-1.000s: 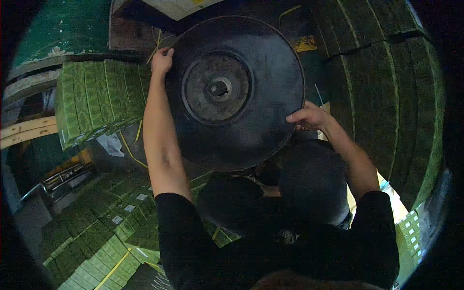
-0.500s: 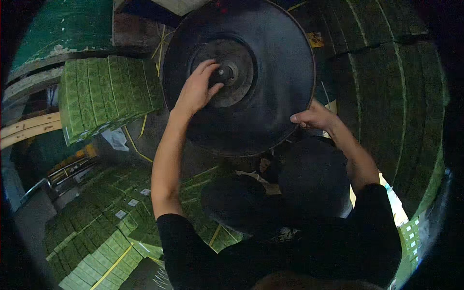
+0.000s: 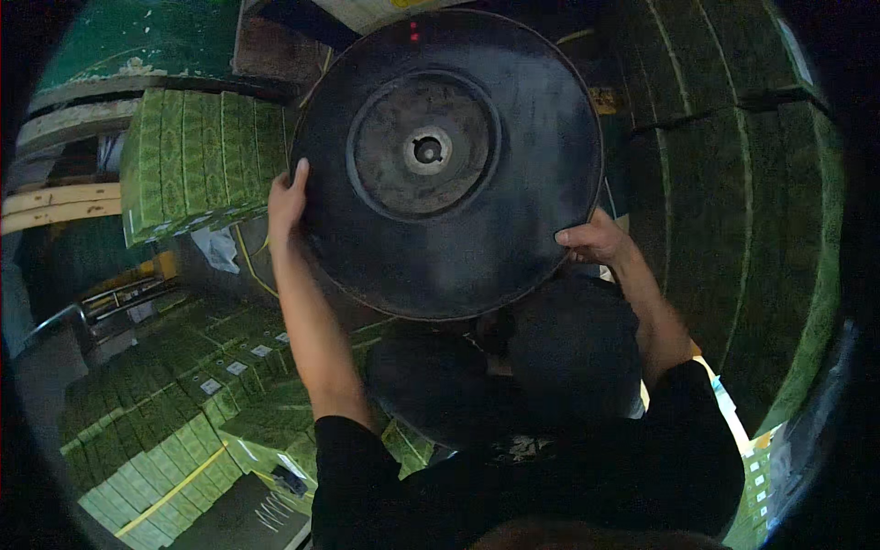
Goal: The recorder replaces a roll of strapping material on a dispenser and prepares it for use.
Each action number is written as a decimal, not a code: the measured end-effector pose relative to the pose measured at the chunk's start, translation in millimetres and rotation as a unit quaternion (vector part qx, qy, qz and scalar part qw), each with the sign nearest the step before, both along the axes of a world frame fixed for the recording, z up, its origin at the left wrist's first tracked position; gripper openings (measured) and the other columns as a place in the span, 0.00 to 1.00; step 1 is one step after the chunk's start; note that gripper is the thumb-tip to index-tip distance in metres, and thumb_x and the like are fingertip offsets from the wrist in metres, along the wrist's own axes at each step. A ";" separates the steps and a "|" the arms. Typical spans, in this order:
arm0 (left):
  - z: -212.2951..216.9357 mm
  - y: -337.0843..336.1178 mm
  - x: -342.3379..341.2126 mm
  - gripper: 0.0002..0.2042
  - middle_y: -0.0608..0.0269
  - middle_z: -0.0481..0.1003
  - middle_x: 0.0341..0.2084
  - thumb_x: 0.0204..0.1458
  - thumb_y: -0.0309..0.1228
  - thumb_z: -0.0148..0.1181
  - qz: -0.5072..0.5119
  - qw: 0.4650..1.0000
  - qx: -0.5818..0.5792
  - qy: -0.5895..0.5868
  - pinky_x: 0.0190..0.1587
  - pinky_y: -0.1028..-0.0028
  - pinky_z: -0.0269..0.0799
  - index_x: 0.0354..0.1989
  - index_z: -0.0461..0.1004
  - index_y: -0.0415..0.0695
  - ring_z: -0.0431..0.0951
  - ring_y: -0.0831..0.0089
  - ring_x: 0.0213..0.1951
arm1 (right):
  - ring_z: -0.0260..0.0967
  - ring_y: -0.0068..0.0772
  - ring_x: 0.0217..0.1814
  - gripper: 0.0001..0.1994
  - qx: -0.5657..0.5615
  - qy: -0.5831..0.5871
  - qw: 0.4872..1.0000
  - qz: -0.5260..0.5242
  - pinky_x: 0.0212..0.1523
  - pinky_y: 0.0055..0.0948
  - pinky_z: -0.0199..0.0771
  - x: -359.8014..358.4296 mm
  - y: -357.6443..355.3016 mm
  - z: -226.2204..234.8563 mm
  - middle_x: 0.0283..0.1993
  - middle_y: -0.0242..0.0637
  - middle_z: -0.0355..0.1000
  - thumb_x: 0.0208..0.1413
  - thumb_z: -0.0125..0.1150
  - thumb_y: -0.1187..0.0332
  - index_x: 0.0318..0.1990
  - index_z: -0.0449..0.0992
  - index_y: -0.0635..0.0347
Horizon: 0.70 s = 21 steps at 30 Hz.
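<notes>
A: Head view first: what is around you?

B: You stand in a dim storeroom. Stacks of green patterned cartons [image 3: 197,170] rise at the far left, more of the same lie low at the near left [image 3: 165,422], and a tall wall of them [image 3: 733,202] curves up the right side. A pale wooden beam [image 3: 55,206] crosses the far left edge. The floor itself is too dark to tell.

A: And what are you holding?

B: One large round disc [image 3: 449,165], dark and matt, scuffed, with a raised ring around a greyer worn centre plate and a small pale hub hole in the middle. It is held up in front of you, in the upper middle, tilted with its flat face toward you.

A: How do your hands sit on it?

B: Your left hand [image 3: 286,203] lies along the disc's left rim, fingers together and curled over the edge. Your right hand [image 3: 596,243] clasps the lower right rim, thumb on the face and fingers wrapped behind. Two hands, both bare, sleeves black [image 3: 367,477].

A: Anything below?

B: Two more dark round shapes [image 3: 568,357] sit beneath the disc, near your chest.
</notes>
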<state>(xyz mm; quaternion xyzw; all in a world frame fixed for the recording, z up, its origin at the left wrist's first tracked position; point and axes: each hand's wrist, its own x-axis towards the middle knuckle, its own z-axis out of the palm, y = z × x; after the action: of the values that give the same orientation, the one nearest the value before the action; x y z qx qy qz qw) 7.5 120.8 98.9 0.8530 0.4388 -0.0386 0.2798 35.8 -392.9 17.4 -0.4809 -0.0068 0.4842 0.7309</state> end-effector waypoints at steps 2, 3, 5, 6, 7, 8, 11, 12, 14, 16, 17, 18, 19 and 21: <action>3.2 18.7 -18.1 0.44 0.39 0.69 0.57 0.50 0.54 0.67 -0.072 0.992 -0.099 -0.020 0.61 0.64 0.64 0.63 0.61 0.27 0.70 0.56 0.59 | 0.71 0.28 0.23 0.27 -0.052 -0.007 0.998 0.034 0.22 0.27 0.72 2.4 -2.4 0.2 0.32 0.38 0.73 0.46 0.70 0.68 0.55 0.68 0.65; 10.2 22.9 -24.4 0.44 0.39 0.69 0.57 0.50 0.54 0.67 -0.078 0.992 -0.089 -0.050 0.61 0.64 0.64 0.63 0.61 0.27 0.70 0.56 0.59 | 0.73 0.32 0.25 0.30 -0.113 -0.019 0.991 0.066 0.23 0.30 0.74 6.5 -1.6 3.2 0.36 0.41 0.75 0.46 0.70 0.68 0.57 0.66 0.68; 32.3 20.2 -35.0 0.36 0.45 0.71 0.55 0.54 0.44 0.66 0.029 0.970 -0.177 -0.163 0.58 0.65 0.67 0.63 0.62 0.30 0.72 0.60 0.56 | 0.71 0.32 0.20 0.31 -0.086 -0.061 0.993 0.052 0.19 0.29 0.72 11.4 6.9 15.0 0.34 0.41 0.75 0.46 0.70 0.68 0.57 0.66 0.68; 45.1 14.8 -35.8 0.36 0.45 0.71 0.55 0.54 0.44 0.66 0.041 0.967 -0.173 -0.182 0.58 0.65 0.67 0.63 0.62 0.30 0.72 0.60 0.56 | 0.72 0.33 0.23 0.31 -0.060 -0.073 0.995 0.028 0.23 0.31 0.74 19.4 10.0 24.4 0.36 0.42 0.75 0.45 0.70 0.68 0.58 0.66 0.68; 58.8 7.7 -38.8 0.34 0.47 0.72 0.54 0.55 0.42 0.65 0.072 0.941 -0.244 -0.222 0.57 0.66 0.68 0.62 0.63 0.31 0.73 0.61 0.55 | 0.74 0.35 0.26 0.32 -0.033 -0.084 0.996 0.004 0.26 0.32 0.77 28.4 14.1 35.3 0.38 0.43 0.76 0.45 0.70 0.69 0.58 0.66 0.69; 72.1 0.8 -41.2 0.31 0.50 0.72 0.53 0.55 0.40 0.65 0.108 0.902 -0.321 -0.269 0.56 0.66 0.68 0.62 0.64 0.32 0.73 0.62 0.54 | 0.75 0.37 0.29 0.32 -0.006 -0.096 0.995 -0.018 0.30 0.34 0.79 38.6 18.3 48.8 0.41 0.44 0.76 0.44 0.71 0.69 0.58 0.65 0.69; 97.6 -17.7 -50.7 0.27 0.54 0.75 0.49 0.56 0.39 0.63 0.166 0.874 -0.261 -0.376 0.53 0.66 0.71 0.59 0.67 0.33 0.75 0.63 0.50 | 0.75 0.42 0.47 0.35 0.010 -0.144 0.989 -0.041 0.49 0.42 0.76 66.2 30.7 91.1 0.51 0.46 0.73 0.42 0.71 0.70 0.60 0.64 0.69; 104.1 -18.2 -53.5 0.27 0.54 0.75 0.49 0.56 0.39 0.63 0.160 0.870 -0.259 -0.387 0.53 0.66 0.71 0.59 0.67 0.33 0.75 0.63 0.50 | 0.71 0.43 0.53 0.36 0.038 -0.167 0.984 -0.053 0.55 0.43 0.72 74.5 34.3 107.2 0.55 0.47 0.71 0.41 0.71 0.70 0.61 0.63 0.69; 113.5 -11.8 -54.0 0.23 0.55 0.76 0.49 0.58 0.38 0.61 0.145 0.782 -0.358 -0.489 0.52 0.64 0.72 0.56 0.70 0.35 0.76 0.61 0.49 | 0.68 0.45 0.58 0.38 0.064 -0.192 0.977 -0.069 0.61 0.45 0.67 87.5 40.8 140.2 0.58 0.48 0.68 0.40 0.71 0.70 0.62 0.62 0.69; 123.4 3.6 -38.1 0.23 0.54 0.76 0.50 0.58 0.37 0.60 0.128 0.779 -0.369 -0.491 0.52 0.63 0.72 0.57 0.69 0.34 0.76 0.60 0.49 | 0.71 0.41 0.54 0.33 0.016 -0.237 0.962 -0.132 0.56 0.41 0.71 117.4 54.4 175.2 0.54 0.45 0.72 0.43 0.70 0.68 0.59 0.67 0.69; 128.9 11.6 -24.6 0.22 0.53 0.75 0.50 0.59 0.36 0.59 0.157 0.766 -0.399 -0.479 0.52 0.61 0.72 0.57 0.68 0.34 0.77 0.58 0.49 | 0.72 0.39 0.51 0.31 0.007 -0.228 0.961 -0.153 0.52 0.39 0.72 138.7 60.5 193.7 0.52 0.43 0.73 0.44 0.70 0.66 0.57 0.68 0.68; 133.0 17.0 -7.4 0.22 0.53 0.75 0.50 0.59 0.36 0.59 0.137 0.765 -0.404 -0.483 0.52 0.61 0.72 0.57 0.68 0.34 0.77 0.58 0.49 | 0.73 0.38 0.49 0.29 0.032 -0.223 0.960 -0.164 0.49 0.38 0.73 162.6 70.0 210.7 0.50 0.41 0.73 0.46 0.70 0.64 0.55 0.70 0.67; 137.3 21.1 16.0 0.22 0.51 0.74 0.52 0.59 0.35 0.58 0.158 0.769 -0.397 -0.475 0.52 0.60 0.72 0.58 0.68 0.34 0.76 0.57 0.49 | 0.73 0.36 0.46 0.25 0.043 -0.234 0.948 -0.212 0.47 0.38 0.73 182.6 83.4 222.7 0.49 0.42 0.74 0.51 0.68 0.62 0.54 0.71 0.65; 139.2 18.4 72.3 0.21 0.48 0.72 0.54 0.60 0.34 0.57 0.189 0.739 -0.415 -0.497 0.53 0.57 0.72 0.58 0.68 0.33 0.76 0.54 0.49 | 0.74 0.32 0.43 0.20 0.037 -0.264 0.929 -0.255 0.45 0.36 0.73 219.0 102.0 239.0 0.47 0.42 0.75 0.59 0.62 0.60 0.52 0.73 0.64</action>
<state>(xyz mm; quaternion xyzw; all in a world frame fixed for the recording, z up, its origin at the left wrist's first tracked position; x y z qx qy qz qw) 79.8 139.2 238.1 0.4505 0.3305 0.2660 0.7855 254.8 -290.9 256.4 -0.5495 -0.0950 0.1366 0.8188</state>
